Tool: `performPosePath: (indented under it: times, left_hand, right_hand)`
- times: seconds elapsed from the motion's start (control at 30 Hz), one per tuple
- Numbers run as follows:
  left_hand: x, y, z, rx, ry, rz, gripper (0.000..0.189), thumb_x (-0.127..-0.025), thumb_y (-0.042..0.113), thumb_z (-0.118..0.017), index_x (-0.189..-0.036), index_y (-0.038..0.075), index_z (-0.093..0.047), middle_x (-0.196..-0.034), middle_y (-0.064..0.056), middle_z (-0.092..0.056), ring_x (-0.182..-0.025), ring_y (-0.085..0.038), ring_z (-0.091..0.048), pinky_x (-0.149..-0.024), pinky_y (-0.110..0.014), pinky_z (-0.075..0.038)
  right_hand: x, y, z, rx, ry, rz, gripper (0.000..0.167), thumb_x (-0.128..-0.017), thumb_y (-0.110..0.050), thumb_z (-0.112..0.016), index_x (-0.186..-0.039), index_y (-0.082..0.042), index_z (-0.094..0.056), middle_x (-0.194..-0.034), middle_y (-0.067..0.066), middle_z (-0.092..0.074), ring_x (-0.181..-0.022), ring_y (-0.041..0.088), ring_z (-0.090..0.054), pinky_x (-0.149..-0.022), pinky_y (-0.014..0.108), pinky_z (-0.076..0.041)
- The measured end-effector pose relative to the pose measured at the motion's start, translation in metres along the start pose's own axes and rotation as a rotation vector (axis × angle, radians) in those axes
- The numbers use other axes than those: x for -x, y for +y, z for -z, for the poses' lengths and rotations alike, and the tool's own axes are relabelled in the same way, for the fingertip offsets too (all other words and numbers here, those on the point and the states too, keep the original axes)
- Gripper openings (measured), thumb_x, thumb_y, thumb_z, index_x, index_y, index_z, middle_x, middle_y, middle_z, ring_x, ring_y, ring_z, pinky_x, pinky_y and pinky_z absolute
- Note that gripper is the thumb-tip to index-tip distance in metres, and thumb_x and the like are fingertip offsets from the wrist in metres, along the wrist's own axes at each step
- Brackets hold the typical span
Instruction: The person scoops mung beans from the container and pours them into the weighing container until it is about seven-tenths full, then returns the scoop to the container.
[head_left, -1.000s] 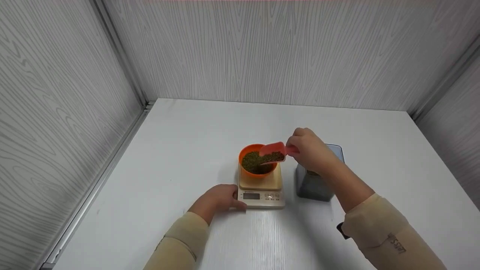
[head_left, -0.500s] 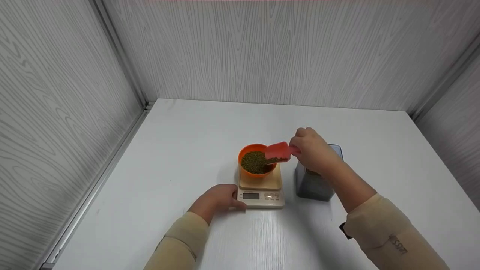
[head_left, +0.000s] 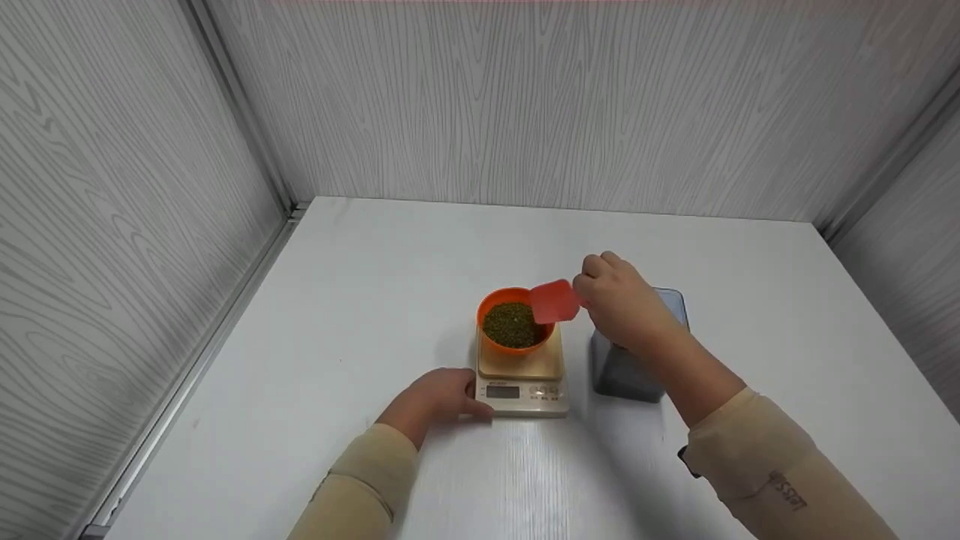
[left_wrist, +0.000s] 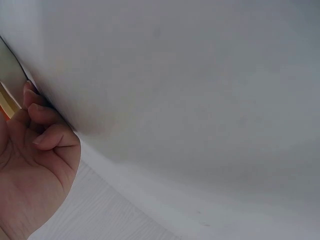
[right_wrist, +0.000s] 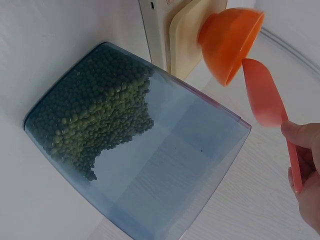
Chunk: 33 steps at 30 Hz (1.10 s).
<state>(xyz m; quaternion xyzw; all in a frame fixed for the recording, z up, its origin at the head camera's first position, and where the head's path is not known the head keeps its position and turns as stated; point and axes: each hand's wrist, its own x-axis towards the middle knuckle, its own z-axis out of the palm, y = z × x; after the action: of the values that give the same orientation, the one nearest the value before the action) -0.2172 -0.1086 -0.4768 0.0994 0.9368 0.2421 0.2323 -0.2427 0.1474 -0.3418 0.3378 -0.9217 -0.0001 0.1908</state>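
My right hand [head_left: 619, 304] pinches the handle of a red scoop [head_left: 554, 301], seen also in the right wrist view [right_wrist: 262, 95]. The scoop is tipped at the right rim of an orange bowl [head_left: 491, 301], its back facing up in the head view. Green mung beans [head_left: 512, 325] lie in the bowl, which stands on the wooden-toned platform of a kitchen scale [head_left: 521, 403]. At the scale's front left corner, my left hand [head_left: 437, 394] holds the edge, thumb at the front and fingers along the side. In the left wrist view its fingers [left_wrist: 47, 117] look curled.
Right of the scale stands a clear bluish container [right_wrist: 185, 155] with mung beans [right_wrist: 100, 105] inside, partly hidden under my right forearm in the head view. Grey wood-grain panels [head_left: 480, 97] wall the white table [head_left: 360, 300] at the back and sides.
The scoop has rolled over from showing beans inside to showing its back, and the beans are gone from view in it. The left hand and scale have stayed put.
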Motion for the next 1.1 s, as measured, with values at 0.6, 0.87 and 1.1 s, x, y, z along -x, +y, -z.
performPosePath:
  times: [0.6, 0.87, 1.1]
  left_hand:
    - [0.0, 0.006, 0.006, -0.028, -0.011, -0.004, 0.038, -0.071, 0.048, -0.073, -0.086, 0.019, -0.055, -0.08, 0.002, -0.053, -0.08, -0.017, -0.047, -0.078, -0.036, -0.04]
    - [0.002, 0.007, 0.009, -0.017, -0.015, -0.015, 0.037, -0.072, 0.047, -0.072, -0.091, 0.021, -0.056, -0.084, 0.003, -0.055, -0.084, -0.018, -0.048, -0.085, -0.038, -0.04]
    - [0.002, 0.005, 0.004, 0.008, -0.019, -0.002, 0.039, -0.071, 0.048, -0.073, -0.095, 0.021, -0.057, -0.09, 0.003, -0.056, -0.089, -0.018, -0.049, -0.09, -0.041, -0.039]
  right_hand:
    - [0.028, 0.046, 0.039, -0.208, -0.043, -0.255, 0.016, -0.077, 0.003, -0.067, -0.092, -0.001, -0.067, -0.086, 0.011, -0.055, -0.082, 0.025, -0.05, -0.071, 0.038, -0.049]
    - [0.054, 0.075, 0.066, -0.246, -0.173, -0.372, 0.015, -0.078, 0.006, -0.062, -0.093, 0.004, -0.065, -0.085, 0.016, -0.055, -0.078, 0.031, -0.053, -0.069, 0.045, -0.048]
    - [0.055, 0.072, 0.047, -0.204, -0.314, -0.416, 0.013, -0.077, 0.006, -0.06, -0.089, 0.004, -0.066, -0.081, 0.014, -0.055, -0.073, 0.027, -0.053, -0.066, 0.04, -0.048]
